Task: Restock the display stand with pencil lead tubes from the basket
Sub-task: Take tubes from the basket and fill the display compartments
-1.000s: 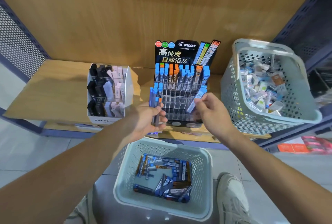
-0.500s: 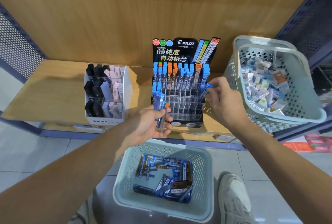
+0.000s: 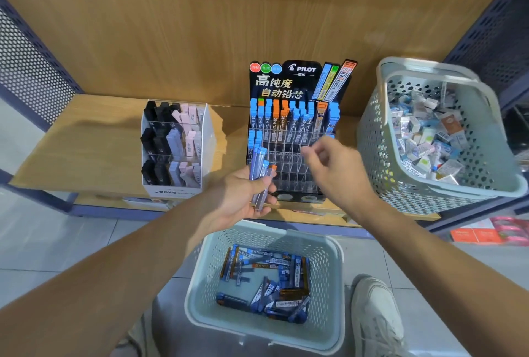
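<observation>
A pale green plastic basket (image 3: 204, 273) with perforated walls sits on the grey tiled floor (image 3: 57, 242), beside a white mesh shoe (image 3: 375, 316). In its bottom lies a jumble of pencil lead tubes (image 3: 266, 279), slim, rectangular and glossy, in dark blue and orange

Above the basket's far rim, the left hand (image 3: 240, 202) grips a bundle of tubes (image 3: 259, 176) in curled fingers. They are translucent and stand nearly upright, most blue-capped, one orange-capped. The right hand (image 3: 335, 173) hovers just to the right of them, blurred, its fingers loosely curled with nothing seen in them

Behind both hands, on a light wooden shelf (image 3: 86, 139), stands the display stand (image 3: 289, 82): stepped tiers of clear acrylic slots under a black card header with white lettering. Blue- and orange-capped tubes fill its back row, and a few stand at the left of the next row

Left of it is a white eraser box (image 3: 206, 139) holding black, grey and pink blocks. To the right, a second perforated basket (image 3: 372, 142) is heaped with small cartons (image 3: 423, 133). A wood-grain wall panel (image 3: 229, 13) rises behind, flanked by dark blue perforated metal panels (image 3: 28, 64)
</observation>
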